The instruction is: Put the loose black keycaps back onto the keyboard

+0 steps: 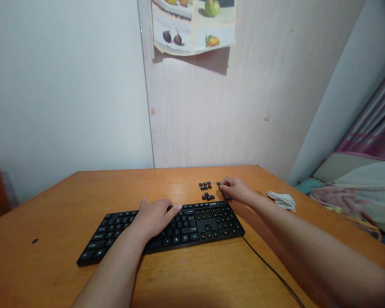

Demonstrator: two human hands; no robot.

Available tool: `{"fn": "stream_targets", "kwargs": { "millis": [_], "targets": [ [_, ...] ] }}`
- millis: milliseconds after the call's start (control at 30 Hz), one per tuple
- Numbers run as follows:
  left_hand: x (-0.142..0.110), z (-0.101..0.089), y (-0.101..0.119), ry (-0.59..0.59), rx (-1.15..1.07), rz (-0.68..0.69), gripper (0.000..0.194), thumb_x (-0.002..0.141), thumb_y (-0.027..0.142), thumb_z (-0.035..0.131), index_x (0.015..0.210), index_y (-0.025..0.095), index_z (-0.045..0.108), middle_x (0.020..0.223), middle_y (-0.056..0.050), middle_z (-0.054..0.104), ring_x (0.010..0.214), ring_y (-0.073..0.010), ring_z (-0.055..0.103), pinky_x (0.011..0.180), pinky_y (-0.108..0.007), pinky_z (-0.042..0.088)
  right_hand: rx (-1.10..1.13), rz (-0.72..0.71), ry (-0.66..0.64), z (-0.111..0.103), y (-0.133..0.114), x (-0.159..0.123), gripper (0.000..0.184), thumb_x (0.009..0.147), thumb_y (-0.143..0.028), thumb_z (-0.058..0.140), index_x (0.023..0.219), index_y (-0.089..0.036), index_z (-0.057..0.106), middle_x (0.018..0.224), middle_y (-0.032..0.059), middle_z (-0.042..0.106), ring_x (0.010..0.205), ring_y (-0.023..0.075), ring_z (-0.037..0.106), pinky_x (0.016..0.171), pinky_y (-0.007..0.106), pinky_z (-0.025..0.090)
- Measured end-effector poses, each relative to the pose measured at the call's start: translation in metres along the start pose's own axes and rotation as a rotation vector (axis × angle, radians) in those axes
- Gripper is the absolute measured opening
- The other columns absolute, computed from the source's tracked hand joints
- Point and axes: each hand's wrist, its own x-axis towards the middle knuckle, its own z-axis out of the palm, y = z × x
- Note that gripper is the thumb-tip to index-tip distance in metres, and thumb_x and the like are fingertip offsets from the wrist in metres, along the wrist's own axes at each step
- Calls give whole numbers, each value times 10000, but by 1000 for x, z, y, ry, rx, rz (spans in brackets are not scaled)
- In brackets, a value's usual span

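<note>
A black keyboard [188,230] lies at a slant on the wooden table. Its right-hand section is bare of keycaps, with small key posts showing. Across the middle of the keys rests my left hand [155,217], fingers spread and holding nothing. Beyond the keyboard's right end, my right hand [233,188] is at the loose black keycaps, thumb and fingers pinched together; whatever is between the fingertips is too small to make out. Several keycaps [205,185] sit in a small block left of that hand, and a smaller group [208,196] lies nearer the keyboard.
The keyboard cable [269,267] runs toward the front right of the table [51,222]. A crumpled white cloth [282,200] lies on the right. One small dark piece [35,241] is at the left. A wall stands behind, with a fruit poster [194,30].
</note>
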Motion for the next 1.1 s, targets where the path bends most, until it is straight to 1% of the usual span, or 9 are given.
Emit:
{"fn": "stream_targets", "kwargs": {
  "millis": [200,400,500,567,667,767,867,967,1100],
  "targets": [
    [-1,-1,1,-34,-22,-26,679,903,725,230,1038,257,702,1126,-116,720,1096,-362,624,1088,-716,104,-60,-36,-68,10,-16,30,116,818,-228,609,839,-186,716,809,33,714,703,150,594,582,241,371],
    [-1,-2,2,-29,-14,-21,654,903,724,245,992,264,702,1094,-104,726,1062,-347,633,1072,-715,144,-142,-61,-124,21,-22,54,130,793,-256,637,830,-207,752,788,32,717,700,155,591,590,245,373],
    [-1,0,1,-28,-13,-18,653,903,724,254,995,254,698,1073,-110,727,1045,-348,638,1062,-724,146,-182,-78,-160,24,-25,63,134,784,-270,652,825,-220,769,763,31,716,674,154,588,587,248,375],
    [-1,1,0,-26,-13,-14,651,901,725,261,1000,251,695,1071,-114,725,1044,-349,637,1058,-728,146,-206,-88,-180,26,-27,69,141,787,-280,661,847,-232,779,776,36,721,691,161,603,595,250,389],
    [-1,2,0,-28,-19,-10,642,902,722,271,1003,249,693,1079,-116,721,1050,-348,634,1056,-732,147,-242,-108,-199,29,-30,77,142,791,-289,687,883,-251,788,839,49,733,806,194,638,658,262,433],
    [-2,-1,3,-37,-24,-12,626,908,708,284,1010,244,692,1076,-114,720,1041,-339,638,1063,-731,140,-284,-128,-226,32,-34,85,144,806,-315,717,908,-234,779,937,69,729,936,231,641,768,299,480],
    [-3,-4,6,-40,-24,-21,622,904,707,303,1021,237,693,1065,-111,720,1025,-335,642,1069,-730,131,-328,-144,-282,36,-35,93,248,907,-366,644,1078,-195,695,1139,87,667,1012,222,622,870,387,514],
    [-4,-5,6,-38,-23,-26,624,896,714,314,1033,237,693,1069,-109,717,1027,-334,639,1075,-728,126,-359,-157,-349,40,-35,98,303,964,-363,571,1214,-195,607,1255,93,600,1038,214,614,884,430,531],
    [-4,-2,5,-35,-21,-25,623,889,723,319,1026,246,695,1059,-107,717,1028,-332,635,1078,-725,131,-382,-168,-409,44,-36,101,307,960,-358,577,1223,-200,608,1264,93,596,1045,220,612,882,424,532]
  ]
}}
